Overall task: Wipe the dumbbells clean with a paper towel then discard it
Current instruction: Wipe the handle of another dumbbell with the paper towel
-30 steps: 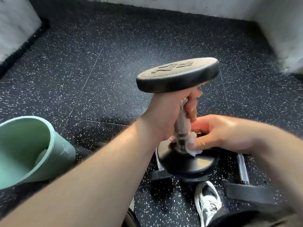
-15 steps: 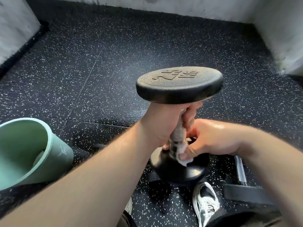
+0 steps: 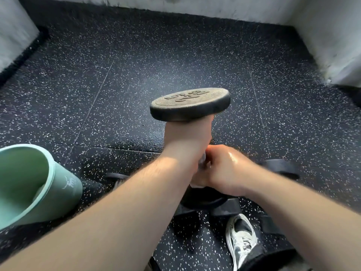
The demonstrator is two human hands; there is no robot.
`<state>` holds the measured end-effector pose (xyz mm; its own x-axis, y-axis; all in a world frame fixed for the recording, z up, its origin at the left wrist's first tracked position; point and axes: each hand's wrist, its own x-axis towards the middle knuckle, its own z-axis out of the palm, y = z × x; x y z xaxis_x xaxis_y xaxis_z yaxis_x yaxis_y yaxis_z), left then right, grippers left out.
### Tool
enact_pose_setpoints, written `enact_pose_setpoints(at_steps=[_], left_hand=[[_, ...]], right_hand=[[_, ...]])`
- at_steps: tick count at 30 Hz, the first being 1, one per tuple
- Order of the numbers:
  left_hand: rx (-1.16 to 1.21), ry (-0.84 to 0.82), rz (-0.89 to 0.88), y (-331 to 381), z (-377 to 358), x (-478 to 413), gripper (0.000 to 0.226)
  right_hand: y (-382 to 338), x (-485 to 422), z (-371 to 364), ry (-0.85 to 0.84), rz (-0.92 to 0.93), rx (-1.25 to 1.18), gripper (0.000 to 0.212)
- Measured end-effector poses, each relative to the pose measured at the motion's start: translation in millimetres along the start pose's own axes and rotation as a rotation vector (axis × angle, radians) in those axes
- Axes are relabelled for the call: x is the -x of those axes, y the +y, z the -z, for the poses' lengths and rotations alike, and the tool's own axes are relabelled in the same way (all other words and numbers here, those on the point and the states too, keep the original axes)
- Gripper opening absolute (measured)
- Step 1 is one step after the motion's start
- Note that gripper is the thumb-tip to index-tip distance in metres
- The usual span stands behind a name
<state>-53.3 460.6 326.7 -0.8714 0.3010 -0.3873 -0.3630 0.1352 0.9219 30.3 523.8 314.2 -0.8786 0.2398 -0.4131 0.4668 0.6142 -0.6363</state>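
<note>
A black dumbbell (image 3: 190, 103) stands nearly upright above the floor, its top plate facing me. My left hand (image 3: 187, 139) grips the handle just under that plate and hides most of it. My right hand (image 3: 220, 169) is wrapped around the lower end of the handle with a white paper towel (image 3: 196, 185) bunched under its fingers; only a sliver of towel shows. The dumbbell's lower head (image 3: 203, 198) is mostly hidden behind both wrists.
A mint-green bin (image 3: 39, 184) leans open at the lower left. Other dark dumbbells (image 3: 281, 166) lie on the speckled rubber floor (image 3: 136, 75) to the right and below. My shoe (image 3: 241, 239) is at the bottom. White walls bound the back and right.
The dumbbell has dropped lower in view and turned, so my left hand now covers the handle. My right hand has closed further round the handle's base, hiding most of the towel.
</note>
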Motion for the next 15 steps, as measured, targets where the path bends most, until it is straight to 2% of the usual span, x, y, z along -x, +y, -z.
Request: enact_pose_setpoints(at_steps=[2,4,6,8,11,14,15], left_hand=[[0.006,0.024,-0.002,1,-2,-2,0.023],[0.037,0.012,0.025,2,-5,-2,0.026],[0.109,-0.055,0.075,4,-4,-3,0.025],[0.177,-0.184,0.107,5,-1,-4,0.012],[0.222,-0.394,0.064,-1,9,-10,0.025],[0.284,-0.564,-0.007,-1,18,-9,0.017],[0.323,-0.633,0.013,0,19,-8,0.013]], right_hand=[[-2,-2,-2,0.080,0.001,0.073,0.020],[-1,-4,6,0.045,0.001,0.096,0.022],[1,-5,16,-0.010,0.003,0.120,0.028],[0,-2,26,-0.067,-0.005,0.133,0.033],[-1,6,36,-0.162,0.016,-0.069,0.018],[0,11,42,-0.315,0.085,-0.317,0.010],[1,11,41,-0.354,0.112,-0.360,0.015]])
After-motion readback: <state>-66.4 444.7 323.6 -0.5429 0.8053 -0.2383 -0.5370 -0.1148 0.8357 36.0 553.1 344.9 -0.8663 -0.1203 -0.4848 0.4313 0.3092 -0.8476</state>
